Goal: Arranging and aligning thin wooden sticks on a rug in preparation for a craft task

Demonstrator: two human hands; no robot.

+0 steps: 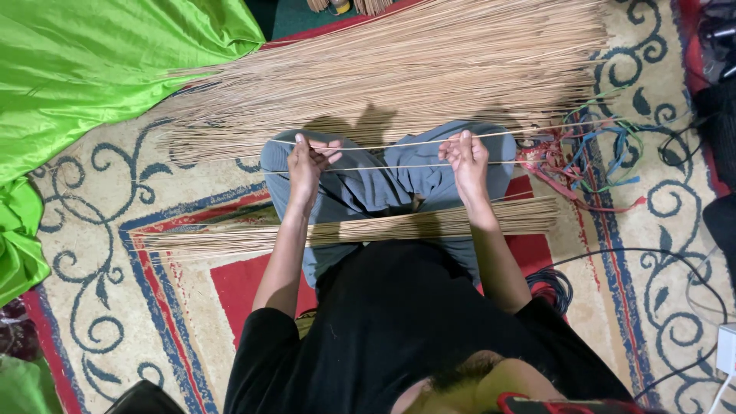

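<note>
Left hand: the left hand [307, 162] is closed, its fingers pinched around thin palm-leaf sticks [399, 143] held over the left knee.
Right hand: the right hand [466, 157] is closed too, pinching the same thin sticks above the right knee, well apart from the left hand.
Held sticks: two or three pale sticks run straight across between both hands and stick out past each one, towards the carpet's left and right edges; the exact count cannot be told.
Lap: the person sits cross-legged in grey-blue trousers [368, 184] and a black top, forearms reaching out over the knees.
Lap bundle: a flat bundle of sticks [345, 230] lies across the thighs, just nearer the body than the hands, its ends spreading onto the carpet on both sides.
Big pile: a large fanned heap of sticks [399, 73] lies on the carpet beyond the knees, towards its far edge.
Strings: a tangle of coloured cords [590, 157] in red, blue and green lies just beside the right knee.
Floor: a patterned carpet [100, 230] in cream, red and blue carries everything.
Left edge: bright green cloth [84, 69] covers the far left corner.
Right edge: black cables [659, 261] loop over the carpet.
</note>
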